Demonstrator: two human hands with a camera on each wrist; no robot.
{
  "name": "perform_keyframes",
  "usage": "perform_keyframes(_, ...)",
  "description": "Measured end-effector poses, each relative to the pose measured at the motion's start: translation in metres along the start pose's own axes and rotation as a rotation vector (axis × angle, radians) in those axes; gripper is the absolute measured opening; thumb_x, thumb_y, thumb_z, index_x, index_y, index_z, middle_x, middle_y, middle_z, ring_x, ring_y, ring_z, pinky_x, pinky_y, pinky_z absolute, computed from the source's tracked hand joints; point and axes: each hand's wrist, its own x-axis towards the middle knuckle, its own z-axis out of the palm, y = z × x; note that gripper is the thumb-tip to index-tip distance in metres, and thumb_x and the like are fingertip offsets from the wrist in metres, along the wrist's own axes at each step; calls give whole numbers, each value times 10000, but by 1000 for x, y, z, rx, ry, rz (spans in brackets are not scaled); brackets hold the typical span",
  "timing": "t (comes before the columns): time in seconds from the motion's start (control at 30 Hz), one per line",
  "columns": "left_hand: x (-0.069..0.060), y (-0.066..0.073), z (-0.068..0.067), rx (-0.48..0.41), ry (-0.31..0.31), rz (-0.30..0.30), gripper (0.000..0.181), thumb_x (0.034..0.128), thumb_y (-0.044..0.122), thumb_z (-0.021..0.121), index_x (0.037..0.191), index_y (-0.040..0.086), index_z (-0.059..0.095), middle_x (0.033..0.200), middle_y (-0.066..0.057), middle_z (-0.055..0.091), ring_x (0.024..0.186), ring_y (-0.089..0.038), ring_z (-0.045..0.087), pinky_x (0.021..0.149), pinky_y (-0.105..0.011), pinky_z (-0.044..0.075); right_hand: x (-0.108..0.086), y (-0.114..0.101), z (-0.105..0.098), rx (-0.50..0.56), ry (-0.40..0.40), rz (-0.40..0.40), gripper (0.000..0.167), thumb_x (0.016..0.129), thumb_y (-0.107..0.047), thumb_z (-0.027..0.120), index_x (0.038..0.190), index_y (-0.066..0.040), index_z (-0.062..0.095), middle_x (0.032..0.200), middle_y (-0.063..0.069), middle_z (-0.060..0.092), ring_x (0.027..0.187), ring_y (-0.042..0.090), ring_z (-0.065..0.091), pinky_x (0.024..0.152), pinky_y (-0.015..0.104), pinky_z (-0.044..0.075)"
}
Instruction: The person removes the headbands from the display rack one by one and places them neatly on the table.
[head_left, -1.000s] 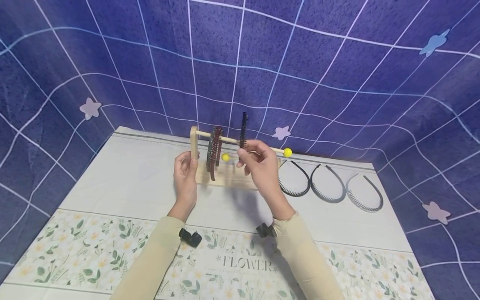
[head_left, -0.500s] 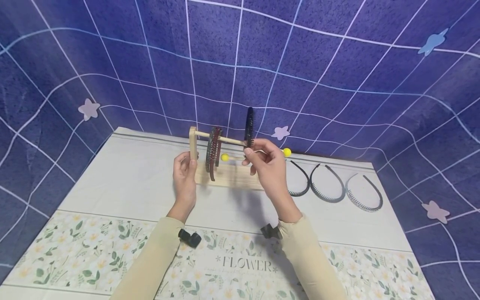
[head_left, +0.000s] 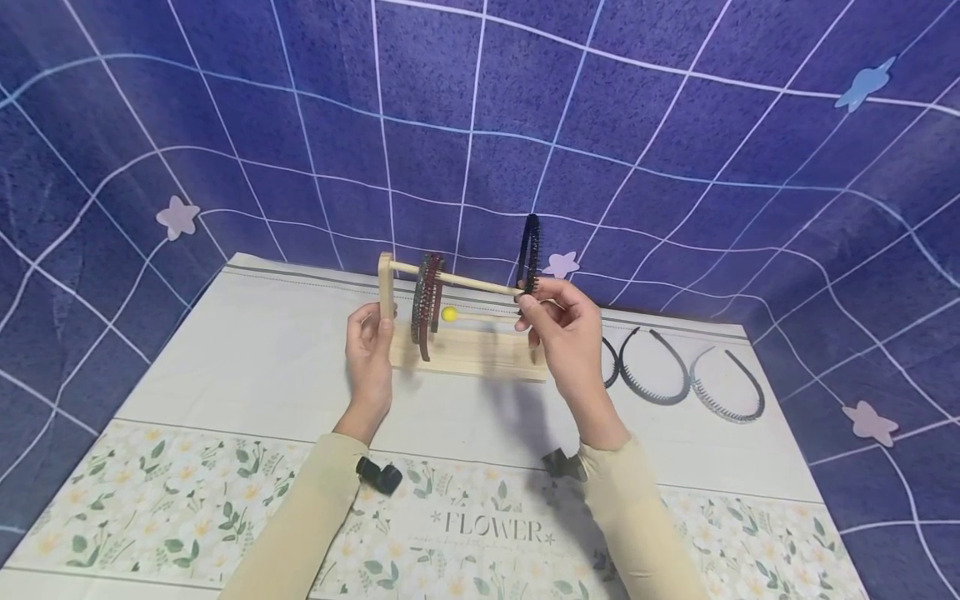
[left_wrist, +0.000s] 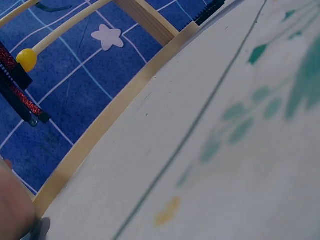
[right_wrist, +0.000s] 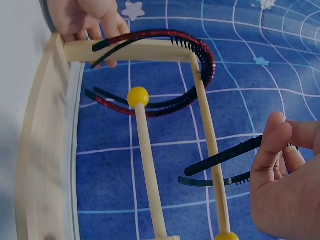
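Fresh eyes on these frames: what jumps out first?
Probably the blue-purple gridded backdrop, filling the upper part of the head view. Next, the pale wooden stand near the middle, with red and dark headbands hanging toward the left of its upper rod and a bright yellow ball lower down. Then the black headband that the right hand holds by that rod, its arch rising against the backdrop.
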Motion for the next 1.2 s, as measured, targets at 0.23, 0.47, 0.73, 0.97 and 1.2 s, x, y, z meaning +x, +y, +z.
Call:
perform_keyframes(0.23,0,1,0,24,-16,-2,273,1163,148,547,1436,173,542,1565,-186,619,1496,-237,562,1311,-327,394,1,-3,-11,-14,12,-12,165,985,115,727,1149,129,716,917,-7,760,619,67,689,461,186,489)
perform_keyframes(0.47,-1,3,0,47,-20,-17,287,1169,163,531,1456,173,519,1566,-143,618,1507,-235,551,1305,-300,395,0,-5,-22,-12,35,-24,206,982,146,717,1085,-26,763,881,-39,737,610,77,682,476,186,482)
perform_keyframes(0.73,-1,3,1,29,-11,-18,273,1163,140,546,1433,179,544,1557,-162,629,1500,-246,562,1301,-306,405,1,-6,-36,-9,63,-45,188,992,126,714,1101,-17,771,860,-20,740,609,95,674,473,186,497)
perform_keyframes(0.97,-1,3,1,38,-12,-20,279,1167,144,536,1444,182,534,1568,-159,618,1506,-244,558,1298,-297,406,2,-7,-47,-4,86,-62,173,985,124,722,1090,-1,780,863,16,755,606,97,675,462,187,488)
perform_keyframes(1.2,-1,4,2,24,-7,-20,273,1162,131,544,1429,185,546,1571,-182,614,1504,-256,562,1299,-305,409,1,-7,-58,0,107,-67,256,981,138,721,1052,-97,793,874,11,762,597,93,675,460,183,482)
